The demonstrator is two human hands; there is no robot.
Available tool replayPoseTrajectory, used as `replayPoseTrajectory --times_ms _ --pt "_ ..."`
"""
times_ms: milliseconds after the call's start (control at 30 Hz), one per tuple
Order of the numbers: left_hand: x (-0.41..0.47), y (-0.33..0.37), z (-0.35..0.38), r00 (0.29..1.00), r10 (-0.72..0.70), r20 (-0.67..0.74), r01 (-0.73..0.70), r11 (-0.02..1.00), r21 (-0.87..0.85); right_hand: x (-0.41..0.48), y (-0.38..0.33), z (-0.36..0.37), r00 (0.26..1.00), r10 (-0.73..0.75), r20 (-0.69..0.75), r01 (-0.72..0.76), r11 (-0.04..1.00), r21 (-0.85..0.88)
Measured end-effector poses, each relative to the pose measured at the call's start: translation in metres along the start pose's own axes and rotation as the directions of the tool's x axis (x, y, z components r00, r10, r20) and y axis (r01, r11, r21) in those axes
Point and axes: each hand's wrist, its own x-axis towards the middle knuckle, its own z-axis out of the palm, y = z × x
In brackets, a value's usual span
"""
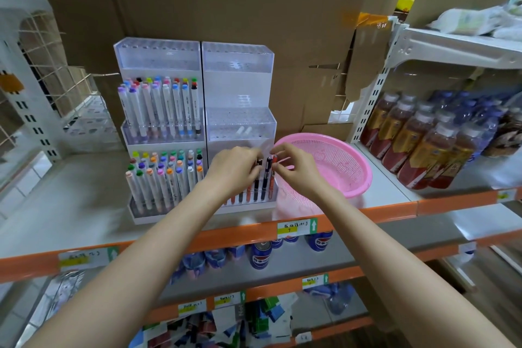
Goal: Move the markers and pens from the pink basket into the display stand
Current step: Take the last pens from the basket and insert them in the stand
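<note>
- On the orange-edged shelf (pixel 84 178) in front of me stands the clear acrylic display stand (pixel 240 87), two tiered units side by side.
- The left unit (pixel 158 56) holds upright white markers (pixel 161 110) with coloured caps in its middle and lower tiers.
- In the right unit's lowest tier a row of pens (pixel 245 195) stands upright, some black and some orange.
- My left hand (pixel 234 167) is over that tier, its fingers curled in a pinch on the top of a black pen (pixel 257 178) standing in the row.
- My right hand (pixel 293 169) is just beside it, thumb and fingertips pinching the top of an orange pen (pixel 274 162) at the row's right end.
- Between those two pens stands another black one, which neither hand is touching as far as I can tell.
- Two small white pieces (pixel 244 131) lie in the right unit's middle tier; I cannot tell what they are.
- The pink basket (pixel 339 167) sits on the shelf just right of the stand, behind my right hand.
- Shrink-wrapped drink bottles (pixel 423 150) stand further right, and cardboard boxes (pixel 226 3) are stacked behind the stand.
- Blue soda cans (pixel 260 256) sit on the shelf below.
</note>
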Motion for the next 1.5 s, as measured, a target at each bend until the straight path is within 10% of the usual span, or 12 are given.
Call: replayPoseTrajectory --times_ms 1500 --pt "-0.023 -0.021 -0.01 0.992 -0.128 0.017 0.128 0.965 -0.229 0.009 -0.016 0.006 0.992 -0.065 0.104 0.063 0.998 0.018"
